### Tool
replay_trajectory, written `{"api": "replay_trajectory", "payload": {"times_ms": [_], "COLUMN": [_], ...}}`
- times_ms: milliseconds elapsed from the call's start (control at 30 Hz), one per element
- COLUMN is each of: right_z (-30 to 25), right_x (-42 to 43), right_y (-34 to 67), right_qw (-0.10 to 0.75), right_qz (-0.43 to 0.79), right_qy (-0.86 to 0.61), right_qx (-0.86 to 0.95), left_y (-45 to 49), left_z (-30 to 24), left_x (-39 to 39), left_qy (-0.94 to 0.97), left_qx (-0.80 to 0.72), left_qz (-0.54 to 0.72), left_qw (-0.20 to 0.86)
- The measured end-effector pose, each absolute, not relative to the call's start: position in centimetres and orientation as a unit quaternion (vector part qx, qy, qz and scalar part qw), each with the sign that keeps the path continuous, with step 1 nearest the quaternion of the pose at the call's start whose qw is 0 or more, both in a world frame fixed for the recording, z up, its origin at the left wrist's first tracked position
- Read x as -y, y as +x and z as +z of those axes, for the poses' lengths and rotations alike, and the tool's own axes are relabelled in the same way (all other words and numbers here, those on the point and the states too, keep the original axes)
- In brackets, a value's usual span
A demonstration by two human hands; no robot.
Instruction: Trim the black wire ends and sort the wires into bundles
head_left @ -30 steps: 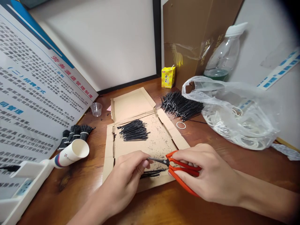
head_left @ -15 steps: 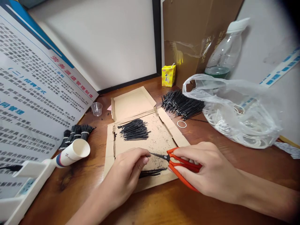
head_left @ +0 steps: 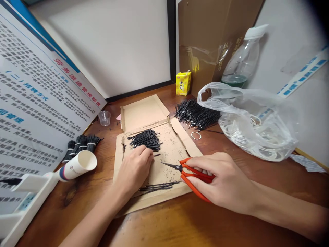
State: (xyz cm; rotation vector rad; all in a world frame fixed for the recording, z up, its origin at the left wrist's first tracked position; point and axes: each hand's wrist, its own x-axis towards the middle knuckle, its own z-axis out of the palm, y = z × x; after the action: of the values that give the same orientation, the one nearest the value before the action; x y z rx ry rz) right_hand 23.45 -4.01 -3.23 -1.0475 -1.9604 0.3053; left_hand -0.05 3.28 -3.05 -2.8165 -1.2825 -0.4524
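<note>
The open cardboard box [head_left: 145, 112] lies on the wooden table [head_left: 177, 219]. To its near right, the right hand [head_left: 226, 180] is closed around the red handles of the scissors [head_left: 180, 167]; the closed blades point left, over the box. Several long black strips [head_left: 160, 187] lie along the near edge of the box. The left hand [head_left: 138, 166] is positioned above the left part of the cardboard, fingers curled downward at the near edge of the pile of short black pieces [head_left: 145, 138]. Its fingertips are hidden, so it cannot be determined how far they are parted or whether they grip a piece. A single short piece [head_left: 157, 155] is located just beside them. At left, the tilted paper cup [head_left: 70, 170] is positioned by the white power strip [head_left: 31, 202], with the tied black bundles [head_left: 82, 144] behind it. At right, the plastic bag [head_left: 280, 144] contains white rings; one white ring [head_left: 196, 136] lies between bag and box. Farther back are the larger black pile [head_left: 196, 115], the yellow carton [head_left: 183, 84] and the bottle [head_left: 243, 58]
</note>
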Motion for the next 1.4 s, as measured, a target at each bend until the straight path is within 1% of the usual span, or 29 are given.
{"api": "replay_trajectory", "payload": {"times_ms": [200, 400, 467, 533, 633, 700, 800, 900, 1067, 1200, 1300, 1400], "right_z": [-3.2, -3.3, -3.3, -3.3, -3.4, -3.4, -3.4, -3.4, -3.4, -3.2, -3.0, -3.1], "right_x": [3.9, 4.0, 4.0, 4.0, 3.9, 3.8, 3.7, 3.7, 3.8, 3.9, 3.9, 3.9], "right_y": [23.5, 23.5, 23.5, 23.6, 23.7, 23.7, 23.7, 23.6, 23.7, 23.8, 23.8, 23.7], "right_qw": [0.431, 0.428, 0.426, 0.423, 0.421, 0.421, 0.422, 0.416, 0.411, 0.426, 0.433, 0.416], "right_qz": [0.121, 0.121, 0.118, 0.113, 0.108, 0.103, 0.099, 0.106, 0.1, 0.104, 0.123, 0.152], "right_qy": [-0.419, -0.421, -0.424, -0.428, -0.433, -0.436, -0.436, -0.431, -0.438, -0.434, -0.436, -0.431], "right_qx": [0.79, 0.79, 0.791, 0.791, 0.79, 0.789, 0.789, 0.794, 0.793, 0.787, 0.779, 0.786], "left_y": [0.1, 0.1, 0.0, -0.1, 0.0, 0.1, 0.3, 0.4, 0.2, -0.1, -0.4, -0.6], "left_z": [-2.6, -2.3, -1.9, -1.4, -0.8, -0.8, -1.2, -1.5, -0.5, 0.2, 0.4, 0.3], "left_x": [-2.1, -2.1, -1.7, -1.0, 0.0, 0.5, 0.9, 1.2, 1.4, 0.9, 0.4, 0.0], "left_qy": [-0.922, -0.926, -0.928, -0.928, -0.914, -0.901, -0.883, -0.871, -0.869, -0.854, -0.846, -0.855], "left_qx": [0.367, 0.361, 0.353, 0.337, 0.328, 0.341, 0.365, 0.388, 0.382, 0.411, 0.432, 0.421], "left_qz": [-0.118, -0.111, -0.112, -0.105, -0.054, -0.031, -0.031, -0.038, -0.044, -0.074, -0.113, -0.158], "left_qw": [-0.006, -0.013, -0.048, -0.122, -0.232, -0.267, -0.294, -0.301, -0.312, -0.309, -0.29, -0.257]}}
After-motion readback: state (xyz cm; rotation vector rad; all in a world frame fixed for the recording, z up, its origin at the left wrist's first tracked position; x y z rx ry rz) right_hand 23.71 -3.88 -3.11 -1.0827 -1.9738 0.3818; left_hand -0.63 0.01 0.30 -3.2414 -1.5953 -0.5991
